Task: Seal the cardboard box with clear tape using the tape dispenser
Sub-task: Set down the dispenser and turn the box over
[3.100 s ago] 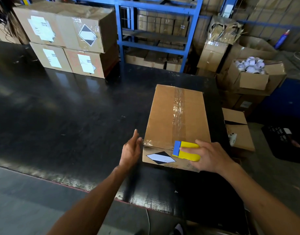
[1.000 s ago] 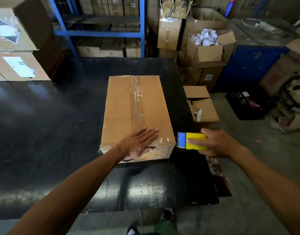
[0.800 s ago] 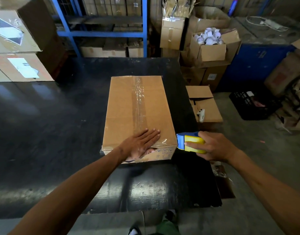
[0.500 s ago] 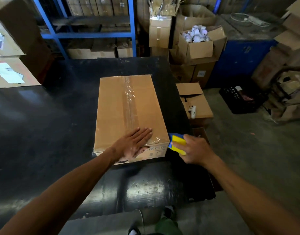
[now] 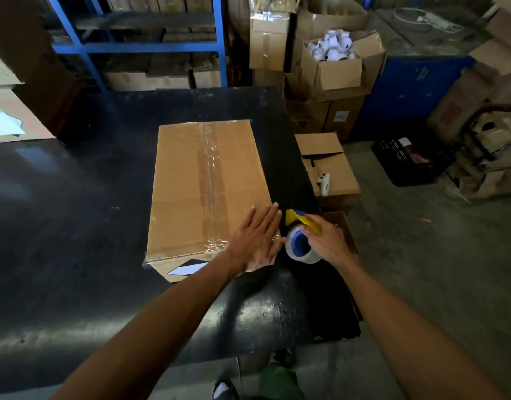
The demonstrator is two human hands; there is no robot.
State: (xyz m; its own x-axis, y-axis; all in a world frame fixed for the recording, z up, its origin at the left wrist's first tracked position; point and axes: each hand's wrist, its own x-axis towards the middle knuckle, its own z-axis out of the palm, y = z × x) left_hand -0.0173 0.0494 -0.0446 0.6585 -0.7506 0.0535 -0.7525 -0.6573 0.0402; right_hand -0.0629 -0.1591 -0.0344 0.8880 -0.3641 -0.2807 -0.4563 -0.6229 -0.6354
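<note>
- Cardboard box [image 5: 202, 186] sits on the black bench [image 5: 75, 226], closed, with clear tape [image 5: 212, 168] along its top seam.
- Left hand [image 5: 255, 239] lies flat on the box's near right corner, fingers spread, holding nothing.
- Right hand [image 5: 326, 241] has its grip clamped on the tape dispenser [image 5: 301, 236], just off the box's right near edge; yellow body, blue hub, roll facing the camera.
- Left hand hides that corner, so tape contact there can't be told.
- Right of the bench: low open carton [image 5: 329, 166] with a white tool [image 5: 325, 184] on it, black crate [image 5: 407, 163] on the floor.
- Behind: blue shelving [image 5: 150, 47], carton of white rolls [image 5: 335, 62].
</note>
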